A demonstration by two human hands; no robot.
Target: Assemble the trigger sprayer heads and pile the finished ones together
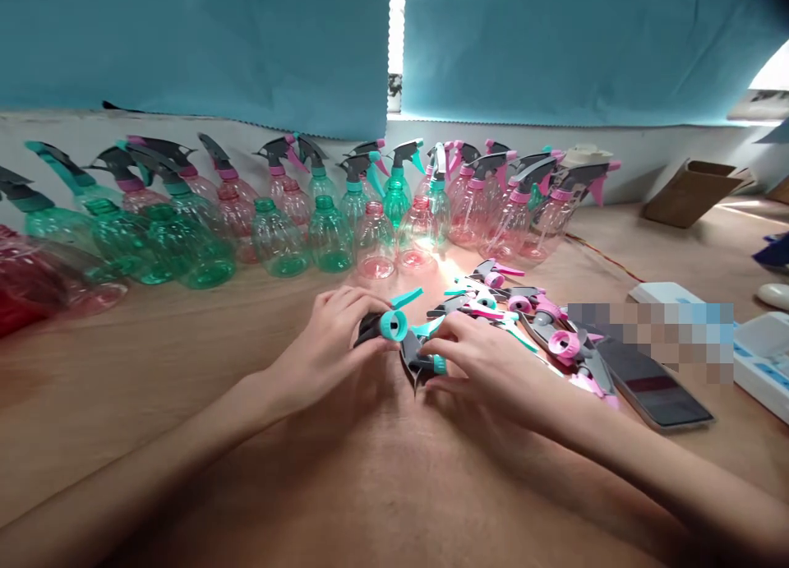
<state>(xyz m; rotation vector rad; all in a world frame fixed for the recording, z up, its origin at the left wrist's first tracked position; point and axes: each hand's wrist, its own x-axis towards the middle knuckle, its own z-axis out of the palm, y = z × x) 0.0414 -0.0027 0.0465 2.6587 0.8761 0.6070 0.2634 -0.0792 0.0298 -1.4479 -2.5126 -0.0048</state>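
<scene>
My left hand [329, 334] is closed round a grey spray head with a teal screw collar and teal trigger [389, 321], held just above the wooden table [185, 362]. My right hand [486, 358] pinches a second grey-and-teal spray head [422, 360] lying on the table right beside it. Both heads almost touch between my hands. A heap of loose spray heads, pink and teal [530, 313], lies just right of my right hand.
Several green and pink plastic bottles [326, 235] stand in rows along the back, some with spray heads fitted. A dark phone [653, 383] lies to the right, with white boxes [764, 362] beyond it. A cardboard box [694, 191] sits at the far right.
</scene>
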